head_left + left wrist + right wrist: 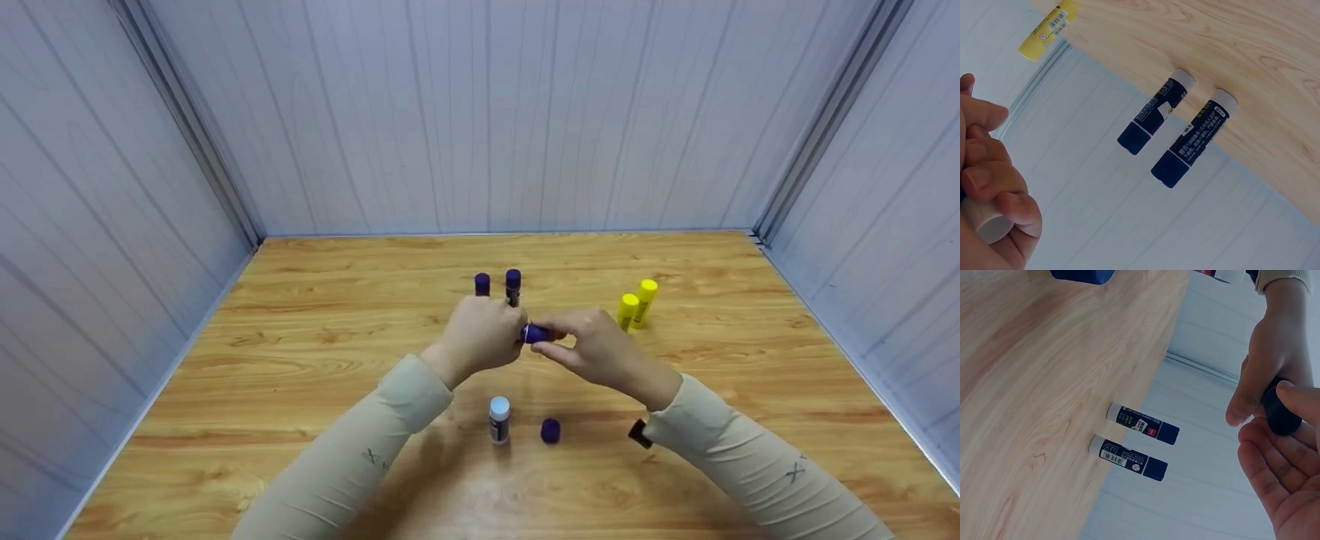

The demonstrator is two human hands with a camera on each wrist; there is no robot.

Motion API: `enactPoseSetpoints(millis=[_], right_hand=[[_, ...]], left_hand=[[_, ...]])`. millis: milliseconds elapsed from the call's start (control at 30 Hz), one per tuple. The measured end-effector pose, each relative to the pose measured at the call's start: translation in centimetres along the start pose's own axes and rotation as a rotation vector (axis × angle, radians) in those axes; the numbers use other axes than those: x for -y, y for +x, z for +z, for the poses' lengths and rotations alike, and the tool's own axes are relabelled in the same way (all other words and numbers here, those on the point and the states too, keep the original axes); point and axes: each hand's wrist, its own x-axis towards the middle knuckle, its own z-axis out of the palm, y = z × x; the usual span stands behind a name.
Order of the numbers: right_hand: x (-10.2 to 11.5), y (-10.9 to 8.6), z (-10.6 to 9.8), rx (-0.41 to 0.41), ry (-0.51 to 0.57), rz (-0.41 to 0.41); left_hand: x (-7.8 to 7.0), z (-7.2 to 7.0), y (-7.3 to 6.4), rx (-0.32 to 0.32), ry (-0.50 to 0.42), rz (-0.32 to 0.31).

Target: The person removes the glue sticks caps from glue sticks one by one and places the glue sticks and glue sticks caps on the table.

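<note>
My left hand [487,330] grips a glue stick whose white base [995,225] pokes out of the curled fingers in the left wrist view. Most of its barrel is hidden in the fist. From the other side, my right hand [596,349] pinches the dark blue cap [534,334] of that stick between thumb and fingers. In the right wrist view the cap [1282,413] sits between both hands. Nearer the body, a glue stick with a white top [499,420] stands upright, and a loose dark blue cap [550,430] lies to its right.
Two blue-capped glue sticks [1196,138] stand behind the left hand. Two yellow glue sticks [643,304] stand beyond the right hand. A small black object [640,433] shows beside the right cuff. Pale panel walls [487,112] enclose the wooden table [337,285] at the back and sides.
</note>
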Motion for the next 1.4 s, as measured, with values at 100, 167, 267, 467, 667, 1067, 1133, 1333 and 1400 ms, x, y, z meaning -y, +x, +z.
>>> enactPoseSetpoints(millis=[100,167,267,467,667,1067,1133,1333,1400], right_hand=[[0.1,-0.1,0.0,0.002,0.011,0.005],[0.2,-0.1,0.0,0.003,0.014,0.008],[0.2,-0.1,0.0,0.005,0.01,0.01],[-0.1,-0.3,0.1,-0.007,-0.012,-0.03],[-1.4,-2.1,-1.2,-0.057,-0.121,-0.001],[-2.0,-2.8,-2.1,-0.015,-0.163,0.046],[-2.1,-2.8,-2.0,-0.003,-0.159,0.054],[-1.9,-2.8,-1.6,0.066,-0.184,0.088],[-1.8,-2.7,-1.4,0.089,-0.189,0.087]], left_hand=[[0.1,0.1,0.1,0.018,-0.027,0.014],[0.2,0.1,0.1,0.021,-0.03,0.019],[0.2,0.1,0.2,0.03,-0.031,0.019],[0.5,-0.1,0.2,0.072,-0.077,0.028],[3.2,0.2,-1.2,0.104,-0.131,-0.097],[5.2,0.7,-2.4,0.111,-0.22,-0.173],[5.2,0.9,-2.4,0.12,-0.245,-0.188],[5.3,1.1,-2.5,0.141,-0.39,-0.249],[5.2,1.2,-2.5,0.141,-0.447,-0.274]])
